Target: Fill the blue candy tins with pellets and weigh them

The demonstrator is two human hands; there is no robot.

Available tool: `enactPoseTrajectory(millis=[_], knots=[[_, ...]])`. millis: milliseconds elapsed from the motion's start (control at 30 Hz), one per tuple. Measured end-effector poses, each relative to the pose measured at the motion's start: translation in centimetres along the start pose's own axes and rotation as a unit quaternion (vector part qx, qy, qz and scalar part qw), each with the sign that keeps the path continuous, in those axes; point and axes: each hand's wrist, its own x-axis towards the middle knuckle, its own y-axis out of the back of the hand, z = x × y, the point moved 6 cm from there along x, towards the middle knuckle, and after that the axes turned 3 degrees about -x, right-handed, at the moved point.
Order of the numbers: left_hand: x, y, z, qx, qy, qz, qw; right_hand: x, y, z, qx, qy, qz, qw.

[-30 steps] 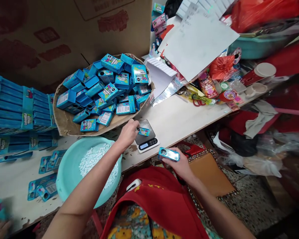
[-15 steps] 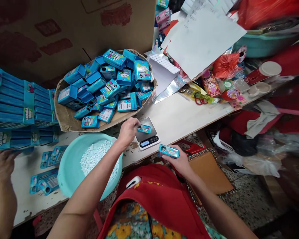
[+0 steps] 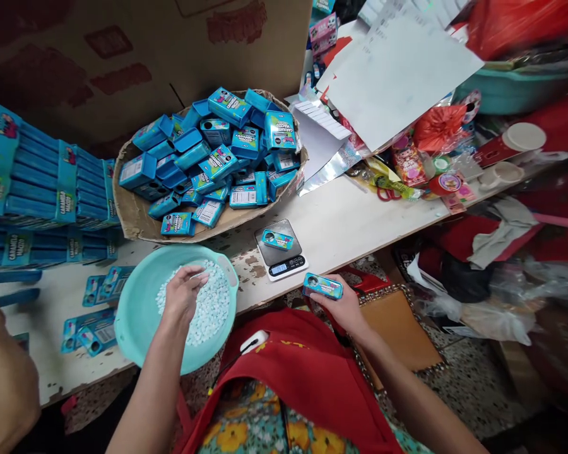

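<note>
My left hand reaches into a teal bowl of small white candies, fingers curled down onto the candies. My right hand holds a small blue tin just off the table's front edge. Another small blue tin lies on a small digital scale on the white table, with no hand on it.
A cardboard tray heaped with several blue tins stands behind the bowl. Stacked blue packs sit at left. Loose flat packs lie by the bowl. Another person's arm shows at bottom left. Papers and clutter fill the right.
My left hand let go of the tin on the scale and moved left and down into the bowl of candies. My right hand kept its tin nearly still.
</note>
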Motion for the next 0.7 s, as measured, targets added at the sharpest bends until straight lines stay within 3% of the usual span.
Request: enactPoseTrajectory(millis=[67, 133, 200, 267, 333, 400, 467, 567, 633, 700], knots=[[0.5, 2.4, -1.8, 0.072, -0.003, 0.023, 0.997, 0.1, -0.2, -0.1, -0.004, 0.0, -0.004, 1.0], [0.5, 3.6, -3.4, 0.242, -0.04, 0.007, 0.97, 0.1, -0.4, -0.2, -0.007, 0.001, -0.007, 1.0], [-0.1, 3.3, -5.0, 0.424, -0.095, -0.049, 0.899, 0.2, -0.7, -0.3, -0.009, 0.003, -0.011, 1.0], [-1.1, 2.7, -6.7, 0.532, -0.122, -0.111, 0.83, 0.2, -0.8, -0.5, -0.013, 0.005, -0.014, 1.0], [-2.1, 2.6, -7.8, 0.57, -0.107, -0.148, 0.801, 0.2, -0.9, -0.6, -0.016, 0.004, -0.014, 1.0], [-2.6, 3.1, -8.1, 0.549, -0.069, -0.166, 0.816, 0.2, -0.8, -0.6, -0.017, 0.003, -0.013, 1.0], [-2.8, 4.1, -7.7, 0.452, -0.02, -0.167, 0.876, 0.2, -0.8, -0.7, -0.016, 0.003, -0.012, 1.0], [-2.8, 5.6, -7.4, 0.194, 0.088, -0.138, 0.967, 0.1, -0.7, -0.7, -0.013, 0.003, -0.01, 1.0], [-2.7, 5.9, -7.6, 0.046, 0.143, -0.111, 0.982, 0.1, -0.6, -0.6, -0.013, 0.003, -0.011, 1.0], [-2.7, 5.4, -7.8, -0.016, 0.17, -0.108, 0.979, 0.1, -0.6, -0.5, -0.015, 0.005, -0.013, 1.0]])
